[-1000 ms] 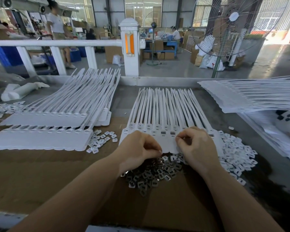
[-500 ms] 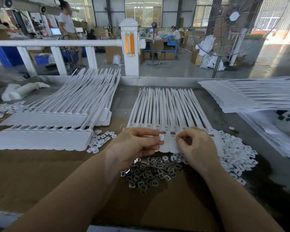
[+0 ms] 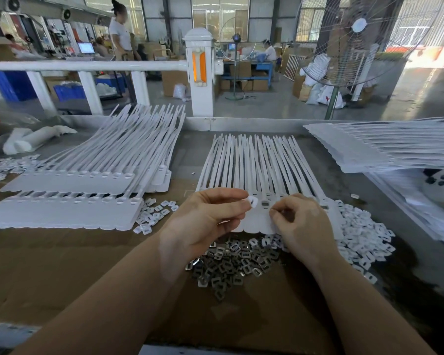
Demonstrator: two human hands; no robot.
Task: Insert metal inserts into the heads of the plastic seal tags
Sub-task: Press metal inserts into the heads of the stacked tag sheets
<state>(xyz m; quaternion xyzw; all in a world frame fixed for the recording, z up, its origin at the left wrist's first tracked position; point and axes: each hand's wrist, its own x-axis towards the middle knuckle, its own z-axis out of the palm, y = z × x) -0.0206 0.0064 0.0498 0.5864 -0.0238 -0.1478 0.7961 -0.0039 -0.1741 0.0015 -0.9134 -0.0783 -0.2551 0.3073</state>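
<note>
- We read no brand, label or writing on anything.
- Left hand (image 3: 205, 216) pinches a small white cap (image 3: 251, 201), lifted higher than half a second ago.
- Right hand (image 3: 301, 224), fingers curled, pinches at the seal tags (image 3: 254, 162) sheet's head row, unmoved.
- Metal inserts (image 3: 231, 262) lie heaped just below both hands on cardboard (image 3: 62, 265).
- Person in background (image 3: 121, 32) has walked rightward.

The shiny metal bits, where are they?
In the head view, the metal inserts lie heaped on the cardboard at centre, just below the seal tags, between the left hand and right hand.
</note>
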